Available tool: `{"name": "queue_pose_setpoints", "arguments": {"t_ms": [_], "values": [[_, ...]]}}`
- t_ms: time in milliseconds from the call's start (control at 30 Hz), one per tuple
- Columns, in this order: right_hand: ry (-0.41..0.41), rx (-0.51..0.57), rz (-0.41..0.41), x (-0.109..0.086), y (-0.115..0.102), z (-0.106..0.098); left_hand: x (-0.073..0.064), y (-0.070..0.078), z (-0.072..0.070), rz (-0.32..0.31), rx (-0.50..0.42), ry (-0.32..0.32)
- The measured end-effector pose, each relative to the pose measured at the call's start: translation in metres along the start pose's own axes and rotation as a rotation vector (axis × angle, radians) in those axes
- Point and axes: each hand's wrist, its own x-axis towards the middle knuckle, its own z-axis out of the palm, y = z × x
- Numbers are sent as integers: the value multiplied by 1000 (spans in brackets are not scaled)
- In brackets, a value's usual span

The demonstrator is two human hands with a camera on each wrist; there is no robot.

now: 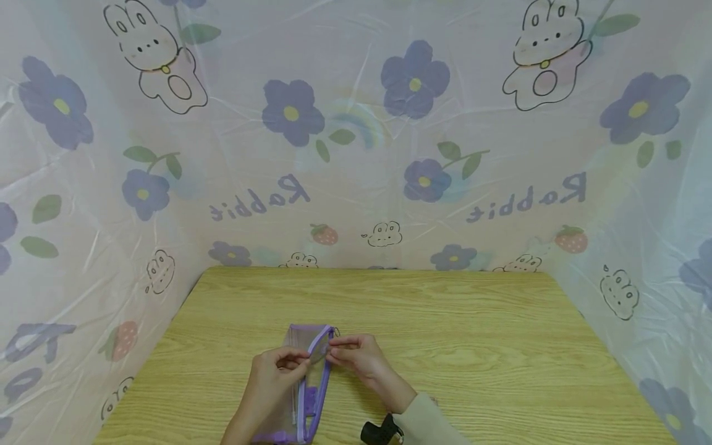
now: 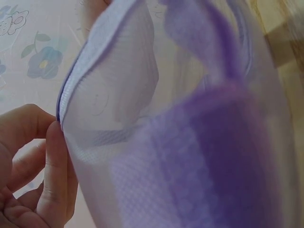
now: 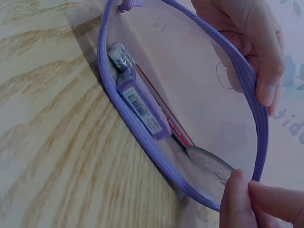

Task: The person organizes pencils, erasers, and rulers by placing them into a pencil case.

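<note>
A translucent pencil case [image 1: 301, 408] with purple zipper edging stands unzipped on the table, its mouth spread. My left hand [image 1: 276, 377] pinches the left rim between thumb and fingers; the left wrist view shows this pinch [image 2: 52, 142] close up. At the far corner, by the zipper's end, my right hand [image 1: 364, 364] pinches the rim. Inside the case [image 3: 137, 133], the right wrist view shows a small purple block [image 3: 145, 107] with a barcode label, a slim pencil-like stick [image 3: 161, 104] and a grey oval piece [image 3: 206, 159] beside my right fingertips. What the oval is cannot be told.
The wood-grain table [image 1: 473, 340] extends around the case. Hanging sheets [image 1: 356, 154] printed with flowers and rabbits wall in the back and both sides. A black device [image 1: 381, 431] sits at my right wrist by the sleeve.
</note>
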Motion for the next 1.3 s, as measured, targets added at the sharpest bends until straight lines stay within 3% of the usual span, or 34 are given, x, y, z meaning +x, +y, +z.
{"name": "queue_pose_setpoints", "arguments": {"t_ms": [200,767,1300], "values": [[5,-47,-23,-1,0,4,0,1,0,-9,-9,-6],[-29,-398,-134,-3,-1,8,-1,0,-1,-13,-15,-8],[-88,-508,-205,-1,0,11,-1,1,-3,-3,-7,-8]]}}
